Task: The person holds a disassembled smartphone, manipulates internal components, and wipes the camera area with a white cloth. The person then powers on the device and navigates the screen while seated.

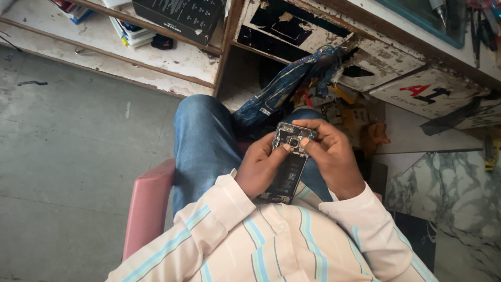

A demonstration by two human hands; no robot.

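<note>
Both hands clasp an opened phone [288,166] above the lap. The left hand [259,167] cradles its side. The right hand [330,156] curls over the top, thumbs meeting near the camera.

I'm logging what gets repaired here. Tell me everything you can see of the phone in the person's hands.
The opened phone has its back cover off, baring dark circuitry, a black battery and a camera module near its upper end. It lies lengthwise above the lap, upper end away from the body. The left hand cradles its side; the right hand grips the upper end, both thumbs near the camera.

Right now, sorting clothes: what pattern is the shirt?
Cream shirt with light blue stripes, head view.
</note>
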